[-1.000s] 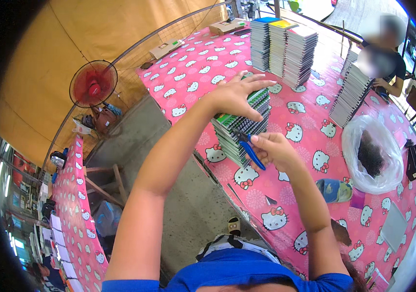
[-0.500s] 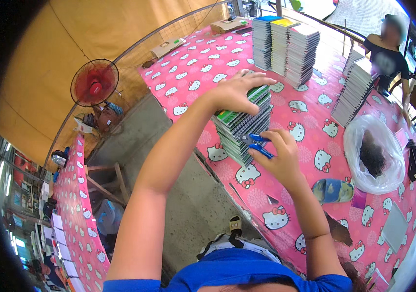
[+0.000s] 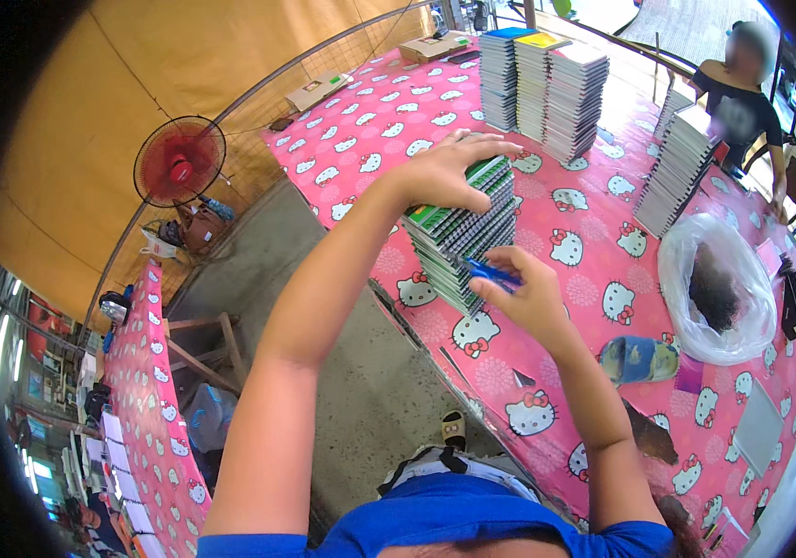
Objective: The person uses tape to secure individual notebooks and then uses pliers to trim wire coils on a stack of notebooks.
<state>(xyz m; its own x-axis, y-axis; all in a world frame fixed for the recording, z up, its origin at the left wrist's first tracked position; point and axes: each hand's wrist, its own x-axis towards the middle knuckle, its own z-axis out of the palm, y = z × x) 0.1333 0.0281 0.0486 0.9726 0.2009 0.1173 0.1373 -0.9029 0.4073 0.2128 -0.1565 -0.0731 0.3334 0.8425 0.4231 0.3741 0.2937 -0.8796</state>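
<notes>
A tall stack of spiral-bound notebooks [image 3: 458, 237] with green covers stands near the table's edge, its wire spines turned to the right. My left hand [image 3: 458, 172] lies over the top of the stack, fingers spread. Low on the spine side, my right hand [image 3: 530, 288] is closed on small blue-handled pliers [image 3: 495, 272]. Their jaws meet the wire coils; the exact coil they touch is too small to make out. The handles sit close together in my fingers.
On the pink patterned table [image 3: 584, 298] stand more notebook stacks [image 3: 544, 98] and a leaning stack [image 3: 675, 172]. A clear plastic bag [image 3: 737, 335] holding dark bits and a sandal-shaped item [image 3: 640, 360] lie right. A person [image 3: 742, 107] stands beyond; a fan [image 3: 180, 163] is left.
The pliers' handles were spread and are now squeezed closer together. My right hand has shifted slightly left against the coils. My left hand stays on top of the stack.
</notes>
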